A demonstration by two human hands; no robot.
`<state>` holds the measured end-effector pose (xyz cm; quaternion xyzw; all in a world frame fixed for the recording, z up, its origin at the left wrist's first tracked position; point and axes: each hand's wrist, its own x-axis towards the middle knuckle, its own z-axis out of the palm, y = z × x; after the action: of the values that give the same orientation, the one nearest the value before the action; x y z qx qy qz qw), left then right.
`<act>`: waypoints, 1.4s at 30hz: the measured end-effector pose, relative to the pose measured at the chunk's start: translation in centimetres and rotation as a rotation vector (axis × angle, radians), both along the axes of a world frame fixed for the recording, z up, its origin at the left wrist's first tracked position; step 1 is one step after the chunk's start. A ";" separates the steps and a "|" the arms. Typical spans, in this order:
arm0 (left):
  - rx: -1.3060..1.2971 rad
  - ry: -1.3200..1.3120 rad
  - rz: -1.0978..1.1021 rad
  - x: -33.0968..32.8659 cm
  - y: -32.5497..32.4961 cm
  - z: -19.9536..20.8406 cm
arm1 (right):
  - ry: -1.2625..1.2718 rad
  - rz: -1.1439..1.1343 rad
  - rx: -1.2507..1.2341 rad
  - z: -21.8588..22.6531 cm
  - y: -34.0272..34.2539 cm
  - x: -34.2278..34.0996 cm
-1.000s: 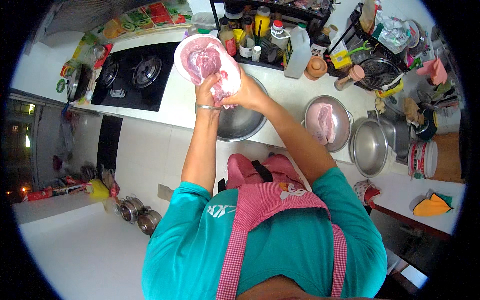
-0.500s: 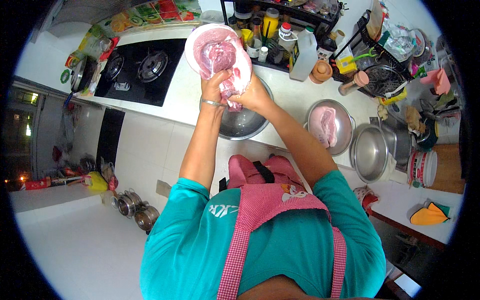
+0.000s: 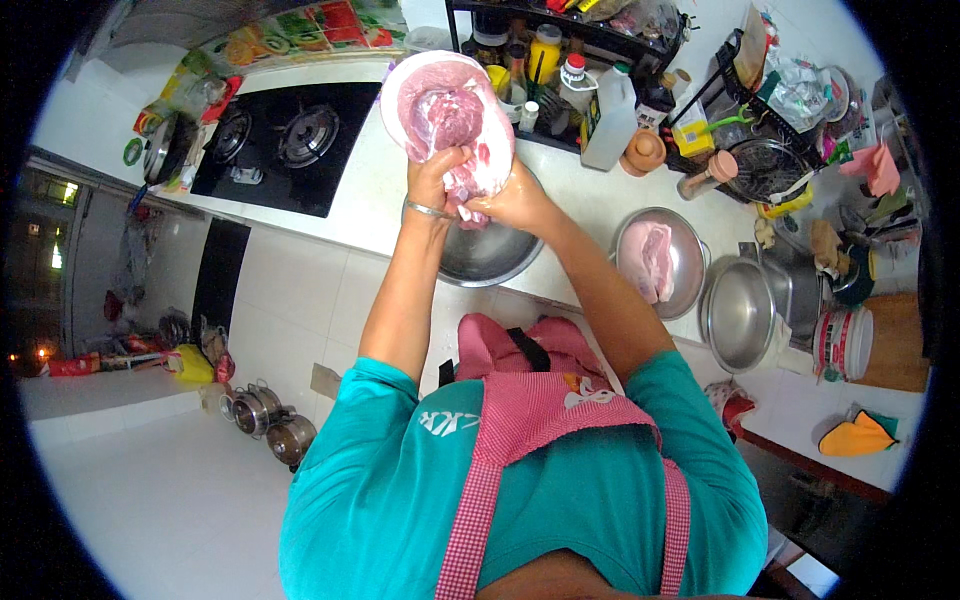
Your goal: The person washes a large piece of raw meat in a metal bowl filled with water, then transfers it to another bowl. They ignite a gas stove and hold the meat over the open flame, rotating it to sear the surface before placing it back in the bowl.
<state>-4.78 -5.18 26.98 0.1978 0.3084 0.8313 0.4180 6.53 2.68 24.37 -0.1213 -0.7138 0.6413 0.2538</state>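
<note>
A large raw piece of pork [image 3: 447, 108] with a pale rind and a red centre is held up over the counter. My left hand [image 3: 434, 182] grips its lower left side, thumb across the meat. From the right, my right hand [image 3: 521, 203] is closed round its lower edge; the meat hides some of its fingers. Beneath both hands stands a metal basin [image 3: 490, 262], partly covered by them, with what looks like water in it. Further right, another slab of pork [image 3: 650, 258] lies in a metal bowl [image 3: 686, 290].
A black gas stove [image 3: 285, 150] is set in the counter at the left. Bottles, among them a large jug [image 3: 608, 120], line the back under a black rack [image 3: 590, 28]. An oval steel basin [image 3: 738, 310] sits by the sink at the right.
The pork and both hands appear slightly further right and lower in the picture, while the whole view has also shifted a little. Both hands keep their hold.
</note>
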 end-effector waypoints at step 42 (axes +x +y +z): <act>-0.546 1.098 -0.049 0.4 1.4 -8.2 | 0.491 -0.099 -0.813 1.8 3.3 -1.2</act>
<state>-4.36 -3.76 18.75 0.4902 0.6758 0.4892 0.2524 5.36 5.94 26.21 -0.0895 -0.3172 0.8654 0.3773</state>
